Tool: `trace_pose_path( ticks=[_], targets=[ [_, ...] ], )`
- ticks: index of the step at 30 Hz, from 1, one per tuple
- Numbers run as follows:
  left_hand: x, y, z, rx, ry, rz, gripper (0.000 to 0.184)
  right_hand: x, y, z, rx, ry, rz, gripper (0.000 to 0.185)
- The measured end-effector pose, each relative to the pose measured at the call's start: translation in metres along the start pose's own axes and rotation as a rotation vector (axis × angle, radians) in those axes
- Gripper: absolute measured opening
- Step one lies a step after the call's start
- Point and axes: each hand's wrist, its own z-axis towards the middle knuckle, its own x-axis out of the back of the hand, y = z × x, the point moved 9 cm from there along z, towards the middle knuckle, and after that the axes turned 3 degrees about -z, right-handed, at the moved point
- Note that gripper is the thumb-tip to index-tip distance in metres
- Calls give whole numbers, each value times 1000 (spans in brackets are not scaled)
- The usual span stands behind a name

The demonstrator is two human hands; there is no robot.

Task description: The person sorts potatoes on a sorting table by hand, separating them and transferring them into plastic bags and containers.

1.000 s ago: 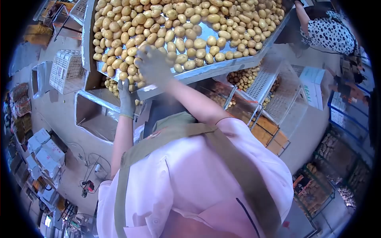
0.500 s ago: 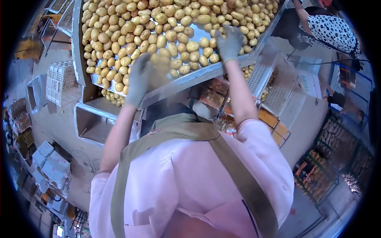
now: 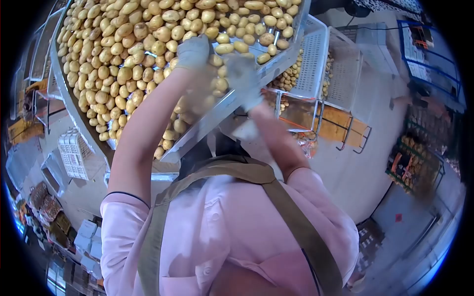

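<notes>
Many yellow potatoes (image 3: 124, 74) lie spread over a large metal-edged sorting tray (image 3: 217, 117). My left hand (image 3: 193, 52), in a pale grey glove, rests among the potatoes near the tray's middle; its fingertips are partly hidden, and I cannot make out what it holds. To its right, my gloved right hand (image 3: 243, 79) is over the tray's near edge, smeared by motion, its fingers unclear. Blurred potatoes lie between and below the two hands.
White perforated crates (image 3: 311, 59) stand beyond the tray's right edge, with more potatoes near them. A white basket (image 3: 73, 154) is on the floor at the left. Orange boards (image 3: 338, 129) and metal rack frames are at the right. White cartons (image 3: 89, 241) sit lower left.
My left hand has reached farther up and right into the potatoes. My right hand has come back left to the near edge. The view has turned, shifting the tray left.
</notes>
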Motion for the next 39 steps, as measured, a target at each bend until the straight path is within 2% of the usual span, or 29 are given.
trace_pose_path(
  ticks=[1,3,4,5,7,9,12,13,15,16,17,18,20,21,22,23,24,25,27,28,30,31,32,33,34,35,36,37,39],
  targets=[
    [-1,-3,1,56,2,-15,24,31,8,33,-31,46,-265,25],
    [-8,2,2,-41,-52,-27,28,45,69,83,-10,76,-411,29],
    [-2,1,0,-88,-97,-68,29,47,79,102,16,98,-453,32],
    [6,1,-2,-131,-141,-105,30,35,79,117,0,16,-566,35],
    [37,-14,-24,39,-67,-339,26,3,69,132,-39,-158,-785,42],
    [39,-41,-43,77,145,-810,31,-19,17,98,19,7,-950,53],
    [18,-75,-78,237,308,-1549,38,-88,-8,60,124,-182,-524,54],
    [6,-72,-80,268,269,-1993,40,-106,-24,44,124,-264,-356,53],
    [13,-53,-106,185,57,-2312,41,-116,-58,23,297,-276,-617,33],
    [27,-43,-114,-27,-3,-2438,40,-117,-61,18,315,-314,-541,29],
    [27,-43,-124,25,15,-2479,38,-114,-59,15,293,-366,-447,29],
    [33,-44,-128,84,56,-2219,34,-112,-52,14,136,-471,-199,29],
    [38,-32,-144,264,9,-2209,32,-93,-47,11,-135,-503,164,30],
    [41,-26,-152,354,-14,-2205,33,-64,-58,12,18,-325,108,32],
    [42,-22,-157,375,35,-2218,32,-48,-58,9,50,-218,199,36],
    [54,-27,-153,217,44,-1484,33,-34,-58,10,95,-105,291,40],
    [67,-30,-151,158,116,-732,36,-32,-49,3,-133,-86,510,40],
    [72,-24,-155,74,214,-563,36,-46,-33,-16,-414,-123,659,38],
    [58,10,-162,-209,225,-806,38,-27,-59,-20,-290,40,490,34],
    [55,21,-163,-283,157,-908,39,-28,-43,-25,-384,75,539,32],
    [38,24,-145,-179,-197,-930,51,-30,5,-42,-577,148,636,27],
    [41,23,-134,-126,-381,-834,48,-28,26,-47,-737,167,736,25],
    [60,16,-117,-177,-262,-634,44,-25,48,-52,-900,185,835,24],
    [88,17,-102,-404,-3,-477,40,-15,59,-45,-936,155,798,22],
    [114,4,-80,-114,0,-569,27,-6,69,-38,-970,124,763,22],
    [127,0,-59,-312,238,-500,29,5,78,-25,-961,72,701,21],
    [126,-19,-25,-101,191,-578,29,16,86,-3,-920,18,612,21],
    [130,-25,0,-118,245,-580,31,24,91,26,-817,-30,506,21],
    [141,-21,29,-293,620,-308,32,31,88,97,-555,-69,346,23]
  ],
)
